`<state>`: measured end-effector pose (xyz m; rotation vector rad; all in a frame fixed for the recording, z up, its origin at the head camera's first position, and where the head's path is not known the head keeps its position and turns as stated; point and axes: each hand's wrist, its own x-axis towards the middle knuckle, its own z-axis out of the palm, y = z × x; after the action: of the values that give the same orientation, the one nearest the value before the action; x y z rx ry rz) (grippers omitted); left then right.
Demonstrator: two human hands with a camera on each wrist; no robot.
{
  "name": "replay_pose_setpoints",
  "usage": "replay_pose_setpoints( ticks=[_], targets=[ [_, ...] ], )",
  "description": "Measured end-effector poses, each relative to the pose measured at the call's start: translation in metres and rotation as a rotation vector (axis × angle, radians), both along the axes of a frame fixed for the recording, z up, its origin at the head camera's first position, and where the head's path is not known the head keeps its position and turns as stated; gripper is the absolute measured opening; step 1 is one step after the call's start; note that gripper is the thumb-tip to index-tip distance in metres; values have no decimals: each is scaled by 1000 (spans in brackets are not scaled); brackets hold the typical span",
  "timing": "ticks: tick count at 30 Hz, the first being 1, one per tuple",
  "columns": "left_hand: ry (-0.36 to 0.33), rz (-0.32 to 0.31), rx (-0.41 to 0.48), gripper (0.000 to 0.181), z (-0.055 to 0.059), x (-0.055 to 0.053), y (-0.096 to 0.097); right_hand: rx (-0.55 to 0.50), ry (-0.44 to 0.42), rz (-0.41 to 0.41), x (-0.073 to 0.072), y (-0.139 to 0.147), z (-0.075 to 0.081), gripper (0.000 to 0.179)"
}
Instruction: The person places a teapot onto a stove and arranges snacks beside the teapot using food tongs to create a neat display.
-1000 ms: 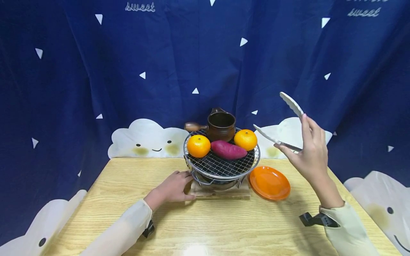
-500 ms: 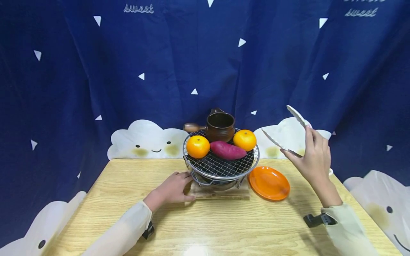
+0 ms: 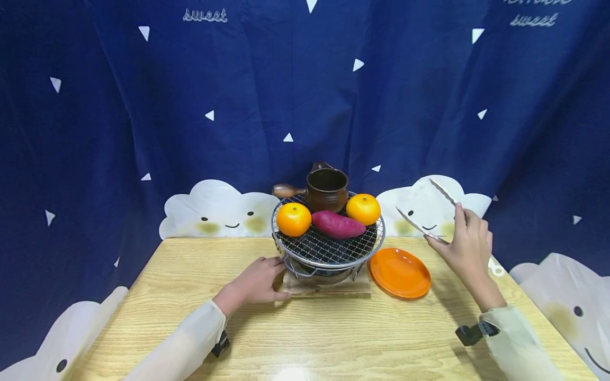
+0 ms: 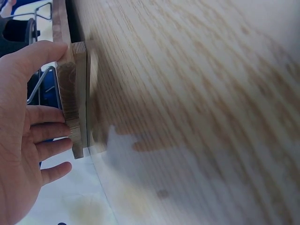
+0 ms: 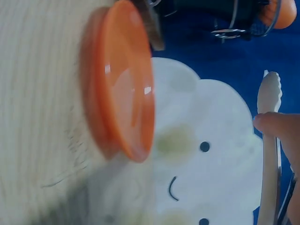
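In the head view my left hand [image 3: 252, 280] rests at the left side of a wooden board [image 3: 329, 288], thumb at its near corner. The left wrist view shows the fingertips against the board's edge, fingers loosely extended. A round wire grill [image 3: 329, 254] stands on the board. It bears two oranges [image 3: 294, 219], a purple sweet potato [image 3: 338, 225] and a dark brown side-handled pot [image 3: 326, 191]. My right hand [image 3: 467, 243] holds pale-tipped tongs [image 3: 413, 222] in the air, arms spread apart and nothing between them. An orange plate [image 3: 400, 272] lies below and left of that hand.
All this stands on a light wooden table [image 3: 310, 338]. Behind it hangs a dark blue curtain [image 3: 257, 106] with white triangles and smiling clouds [image 3: 224, 211]. Black wrist cameras [image 3: 476, 332] sit at both cuffs.
My right hand has sunk with the tongs, whose tips dropped and shifted slightly right. A white ring at the tongs' rear now shows beside the hand. The left hand and the food stay put.
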<state>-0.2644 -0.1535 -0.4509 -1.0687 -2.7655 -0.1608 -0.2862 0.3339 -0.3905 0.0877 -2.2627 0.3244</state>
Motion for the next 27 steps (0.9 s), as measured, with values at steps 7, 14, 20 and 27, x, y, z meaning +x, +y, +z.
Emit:
replay_pose_setpoints(
  ticks=[7, 14, 20, 27],
  targets=[
    [-3, 11, -17, 80, -1, 0, -1, 57, -72, -31, -9, 9, -20, 107],
    [-12, 8, -10, 80, -1, 0, 1, 113, -116, -64, -16, 19, -38, 107],
    [0, -2, -5, 77, 0, 1, 1, 125, -175, -75, -18, 24, -46, 104],
    [28, -1, -19, 77, 1, 1, 1, 101, -347, -85, -16, 26, -51, 101]
  ],
)
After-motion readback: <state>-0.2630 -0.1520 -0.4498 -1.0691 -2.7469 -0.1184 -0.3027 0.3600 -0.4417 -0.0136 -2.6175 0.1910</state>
